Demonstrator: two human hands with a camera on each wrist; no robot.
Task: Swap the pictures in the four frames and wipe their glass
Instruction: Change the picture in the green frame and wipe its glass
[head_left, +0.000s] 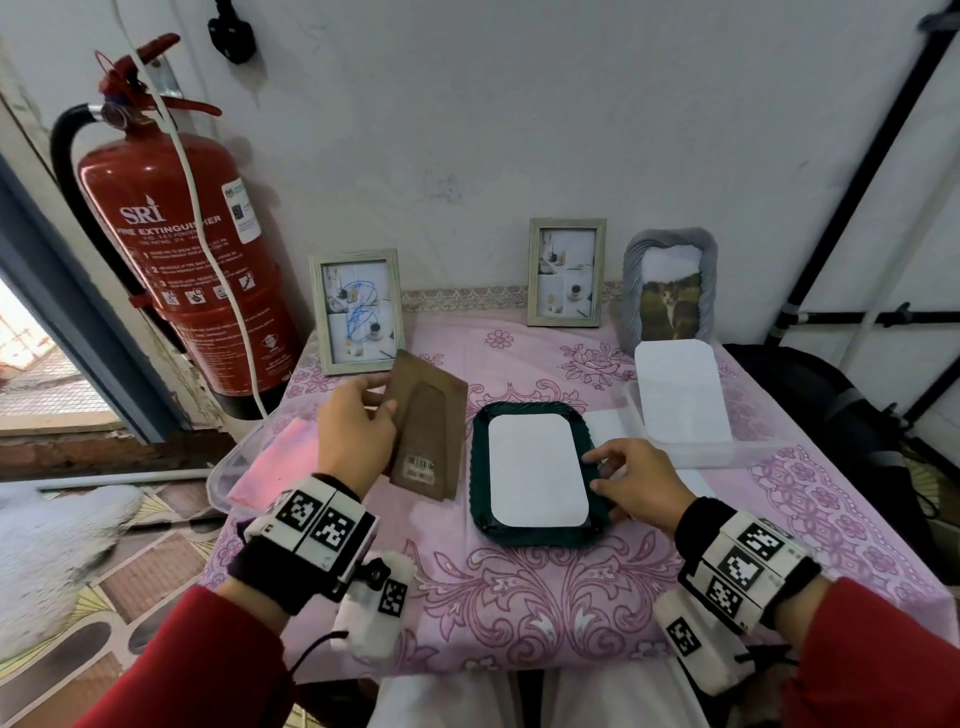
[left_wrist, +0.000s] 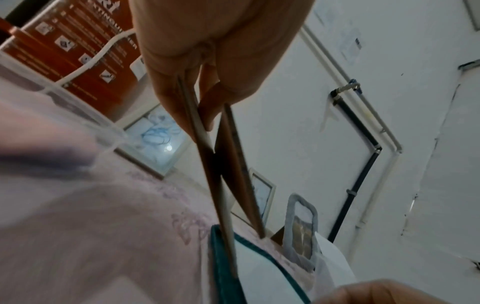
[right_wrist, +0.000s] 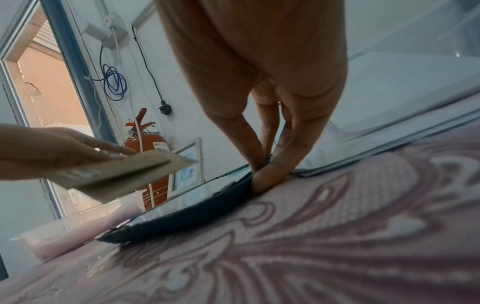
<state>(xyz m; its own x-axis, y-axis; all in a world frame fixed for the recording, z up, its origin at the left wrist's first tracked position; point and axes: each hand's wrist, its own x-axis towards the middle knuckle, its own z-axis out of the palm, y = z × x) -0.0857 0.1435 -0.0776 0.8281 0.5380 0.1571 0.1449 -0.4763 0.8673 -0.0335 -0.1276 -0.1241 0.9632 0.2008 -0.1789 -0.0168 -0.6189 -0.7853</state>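
Observation:
A dark green frame (head_left: 480, 447) lies face down on the pink tablecloth, with a white sheet (head_left: 537, 470) lying in its back. My right hand (head_left: 631, 480) grips the frame's right edge (right_wrist: 244, 183), thumb under and fingers on top. My left hand (head_left: 356, 426) pinches a brown backing board (head_left: 428, 431) with its stand flap, held just above the table left of the green frame; the left wrist view shows it edge-on (left_wrist: 207, 160). Standing at the back are two pale wooden frames (head_left: 358, 312) (head_left: 566, 273) and a grey ridged frame (head_left: 670, 291) with a cat picture.
A red fire extinguisher (head_left: 182, 244) hangs on the wall at the left. A clear plastic tub (head_left: 228, 467) with a pink cloth (head_left: 283, 462) sits on the table's left edge. A second white sheet (head_left: 680, 389) lies in a clear tray (head_left: 727, 449) at the right.

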